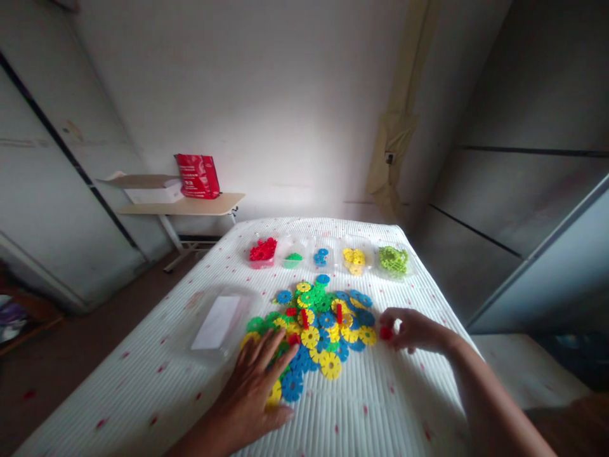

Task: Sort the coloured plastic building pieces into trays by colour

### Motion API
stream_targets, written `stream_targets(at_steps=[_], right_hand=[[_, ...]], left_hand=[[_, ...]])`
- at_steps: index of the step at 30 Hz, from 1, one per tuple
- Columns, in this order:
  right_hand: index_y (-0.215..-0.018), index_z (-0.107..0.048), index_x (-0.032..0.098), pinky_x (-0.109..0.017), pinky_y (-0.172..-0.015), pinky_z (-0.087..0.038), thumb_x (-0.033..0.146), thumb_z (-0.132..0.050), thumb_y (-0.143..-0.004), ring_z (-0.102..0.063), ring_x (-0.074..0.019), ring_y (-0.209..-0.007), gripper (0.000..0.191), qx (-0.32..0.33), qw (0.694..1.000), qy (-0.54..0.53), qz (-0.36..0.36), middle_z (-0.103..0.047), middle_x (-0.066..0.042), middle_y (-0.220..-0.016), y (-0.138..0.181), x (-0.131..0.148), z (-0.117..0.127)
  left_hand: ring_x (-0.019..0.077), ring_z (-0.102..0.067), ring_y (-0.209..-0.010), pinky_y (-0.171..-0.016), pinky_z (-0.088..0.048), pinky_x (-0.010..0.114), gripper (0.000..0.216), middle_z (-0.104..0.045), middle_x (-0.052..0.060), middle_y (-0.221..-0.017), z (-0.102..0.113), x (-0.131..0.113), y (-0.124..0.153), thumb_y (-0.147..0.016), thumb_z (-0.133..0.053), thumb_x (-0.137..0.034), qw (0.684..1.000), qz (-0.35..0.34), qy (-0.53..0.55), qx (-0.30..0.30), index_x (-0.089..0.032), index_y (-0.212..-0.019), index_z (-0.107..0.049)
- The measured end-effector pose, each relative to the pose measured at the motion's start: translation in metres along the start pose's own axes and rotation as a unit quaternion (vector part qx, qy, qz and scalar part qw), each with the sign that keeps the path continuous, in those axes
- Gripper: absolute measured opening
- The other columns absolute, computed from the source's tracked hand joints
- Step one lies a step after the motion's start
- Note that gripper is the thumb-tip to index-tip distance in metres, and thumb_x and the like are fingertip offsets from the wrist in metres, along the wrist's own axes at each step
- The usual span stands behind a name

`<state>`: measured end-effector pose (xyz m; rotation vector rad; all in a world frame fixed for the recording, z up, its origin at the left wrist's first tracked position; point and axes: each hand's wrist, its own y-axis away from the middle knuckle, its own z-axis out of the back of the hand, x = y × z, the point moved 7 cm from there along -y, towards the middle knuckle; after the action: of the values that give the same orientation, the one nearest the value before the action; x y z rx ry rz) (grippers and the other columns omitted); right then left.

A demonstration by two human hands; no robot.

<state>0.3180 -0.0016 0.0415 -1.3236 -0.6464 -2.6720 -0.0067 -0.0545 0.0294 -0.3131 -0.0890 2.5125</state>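
A loose pile of notched plastic discs [330, 365] in yellow, blue and green lies mid-table, with a few red pieces among them. My left hand [252, 384] rests spread on the pile's near left side, its fingertips close to a red piece [294, 339]. To the right of the pile, my right hand [413, 330] pinches a small red piece [386, 333] between thumb and fingers, low over the cloth. Behind the pile stands a row of clear boxes: red pieces [263, 250], green discs [292, 258], blue discs [321, 256], yellow discs [354, 257] and light green pieces [393, 259].
A clear plastic lid or tray [223, 324] with a white paper sits left of the pile. White ribbed cloth [361, 412] covers the table. A small side table [190, 204] by the wall carries a red bag [197, 176] and a white box [155, 190].
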Motion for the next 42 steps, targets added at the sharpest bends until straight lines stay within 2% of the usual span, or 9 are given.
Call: stream_targets(at_steps=[5,10,14,19,24,28,31,35,42], right_hand=[[-0.070,-0.059,0.018,-0.015,-0.038,-0.033,0.009,-0.055,-0.060,-0.049,-0.0069,-0.045,0.014,-0.079,0.990,0.112,0.026,-0.057,0.004,-0.059,-0.008,0.020,-0.012],[-0.084,-0.063,0.019,-0.018,-0.047,-0.040,0.019,-0.054,-0.071,-0.054,-0.0091,-0.053,0.016,-0.052,0.987,0.098,0.119,-0.062,0.002,-0.065,-0.011,0.053,-0.015],[-0.084,-0.065,0.017,-0.023,-0.061,-0.046,0.015,-0.054,-0.070,-0.060,-0.0126,-0.065,0.018,-0.183,0.954,0.179,0.156,-0.067,-0.003,-0.080,-0.019,0.059,0.015],[-0.101,-0.065,0.019,-0.027,-0.076,-0.048,0.021,-0.064,-0.066,-0.063,-0.0184,-0.086,0.035,-0.219,0.940,0.239,0.107,-0.067,-0.007,-0.100,-0.050,0.040,0.022],[-0.091,-0.068,0.015,-0.025,-0.066,-0.045,0.027,-0.063,-0.067,-0.061,-0.0176,-0.076,0.027,-0.205,0.936,0.277,0.065,-0.066,-0.007,-0.090,-0.065,0.031,0.015],[-0.087,-0.066,0.017,-0.022,-0.063,-0.044,0.024,-0.063,-0.065,-0.059,-0.0149,-0.073,0.023,-0.193,0.948,0.248,0.052,-0.066,-0.005,-0.086,-0.058,0.026,0.021],[-0.084,-0.065,0.017,-0.023,-0.064,-0.044,0.026,-0.062,-0.067,-0.060,-0.0154,-0.071,0.019,-0.220,0.946,0.229,0.060,-0.067,-0.004,-0.081,-0.053,0.025,0.030],[-0.090,-0.063,0.018,-0.024,-0.067,-0.044,0.029,-0.057,-0.074,-0.062,-0.0164,-0.076,0.021,-0.261,0.935,0.228,0.080,-0.069,-0.005,-0.087,-0.058,0.036,0.031],[-0.097,-0.062,0.018,-0.026,-0.064,-0.041,0.039,-0.054,-0.078,-0.065,-0.0218,-0.083,0.029,-0.233,0.900,0.366,-0.047,-0.069,-0.011,-0.094,-0.079,0.055,0.009]], left_hand=[[0.0359,-0.020,-0.137,-0.107,-0.019,0.060,0.087,-0.020,0.004,-0.152,-0.004,-0.015,-0.014,-0.067,-0.067,-0.038,1.000,-0.024,-0.005,-0.007,-0.038,-0.142,-0.023],[0.0334,-0.022,-0.136,-0.109,-0.021,0.057,0.073,-0.021,0.005,-0.152,0.002,-0.033,-0.037,-0.073,-0.063,-0.037,0.997,-0.069,0.027,-0.001,-0.035,-0.139,-0.032],[0.0300,-0.029,-0.134,-0.109,-0.026,0.051,0.054,-0.029,0.004,-0.149,0.014,-0.040,-0.053,-0.081,-0.055,-0.038,0.994,-0.097,0.040,-0.038,-0.032,-0.133,-0.044],[0.0259,-0.045,-0.122,-0.107,-0.033,0.045,0.035,-0.049,0.005,-0.134,0.022,-0.017,-0.056,-0.088,-0.045,-0.037,0.988,-0.032,0.022,-0.152,-0.028,-0.118,-0.058],[0.0258,-0.050,-0.115,-0.099,-0.042,0.046,0.034,-0.054,0.008,-0.128,0.021,0.001,-0.045,-0.088,-0.046,-0.036,0.973,0.001,-0.005,-0.230,-0.024,-0.117,-0.059],[0.0268,-0.051,-0.114,-0.096,-0.044,0.046,0.036,-0.053,0.009,-0.127,0.017,0.002,-0.046,-0.087,-0.047,-0.038,0.972,0.015,-0.028,-0.233,-0.023,-0.118,-0.058],[0.0276,-0.051,-0.114,-0.094,-0.045,0.046,0.037,-0.053,0.010,-0.128,0.013,0.000,-0.048,-0.087,-0.046,-0.039,0.973,0.017,-0.037,-0.227,-0.021,-0.118,-0.058],[0.0259,-0.055,-0.109,-0.092,-0.047,0.043,0.035,-0.056,0.009,-0.125,0.013,0.001,-0.048,-0.087,-0.046,-0.039,0.970,0.021,-0.028,-0.241,-0.022,-0.115,-0.060],[0.0241,-0.057,-0.107,-0.088,-0.049,0.040,0.032,-0.059,0.008,-0.120,0.018,0.006,-0.047,-0.087,-0.047,-0.037,0.967,0.033,0.005,-0.252,-0.023,-0.111,-0.062]])
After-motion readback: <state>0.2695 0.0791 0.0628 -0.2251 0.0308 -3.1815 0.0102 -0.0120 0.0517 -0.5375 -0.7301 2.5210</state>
